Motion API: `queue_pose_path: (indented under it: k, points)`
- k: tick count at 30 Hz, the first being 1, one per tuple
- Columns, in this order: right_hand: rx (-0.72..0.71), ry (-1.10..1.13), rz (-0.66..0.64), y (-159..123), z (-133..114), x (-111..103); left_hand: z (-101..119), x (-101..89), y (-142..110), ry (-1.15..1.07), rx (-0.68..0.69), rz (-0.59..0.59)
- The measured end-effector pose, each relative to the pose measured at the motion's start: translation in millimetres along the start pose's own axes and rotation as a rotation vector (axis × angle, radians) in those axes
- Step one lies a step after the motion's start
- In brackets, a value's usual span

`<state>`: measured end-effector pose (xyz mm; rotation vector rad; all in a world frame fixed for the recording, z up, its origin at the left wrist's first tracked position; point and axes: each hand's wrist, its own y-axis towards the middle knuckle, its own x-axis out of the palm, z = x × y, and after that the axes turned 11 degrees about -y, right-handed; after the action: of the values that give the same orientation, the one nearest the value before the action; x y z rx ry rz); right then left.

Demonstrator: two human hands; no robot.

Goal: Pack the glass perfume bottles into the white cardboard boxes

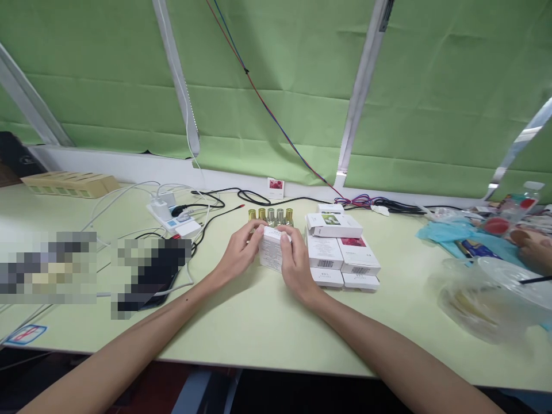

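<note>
Head view: the pale table (241, 333) stretches toward me below my fingers. My left hand (241, 246) pinches the upper left edge of a white box (271, 254), and my right hand (297, 264) grips its right side, thumb on the printed near face; I cannot tell how the fingertips behind it sit. So the box is held upright between my two hands. Just right of my right fingers stands a stack of white boxes (325, 253), one lying across the top. Right behind my fingertips are five gold and silver bottles (271, 217) in a row. Farther off to the left of my fingers lies a white power strip (163, 215) with plugs in it. Beyond the bottles, a small card (276, 188) with a red picture leans at the foot of green blinds (276, 103).
</note>
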<state>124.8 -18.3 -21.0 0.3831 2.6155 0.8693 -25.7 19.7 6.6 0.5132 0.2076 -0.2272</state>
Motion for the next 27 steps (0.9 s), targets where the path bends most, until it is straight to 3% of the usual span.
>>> queue_pose_path:
  k: [27]
  points:
    - [-0.026, -0.034, 0.013, 0.2, 2.4, 0.1, -1.5, -0.5, -0.3, 0.07, 0.007, 0.004]
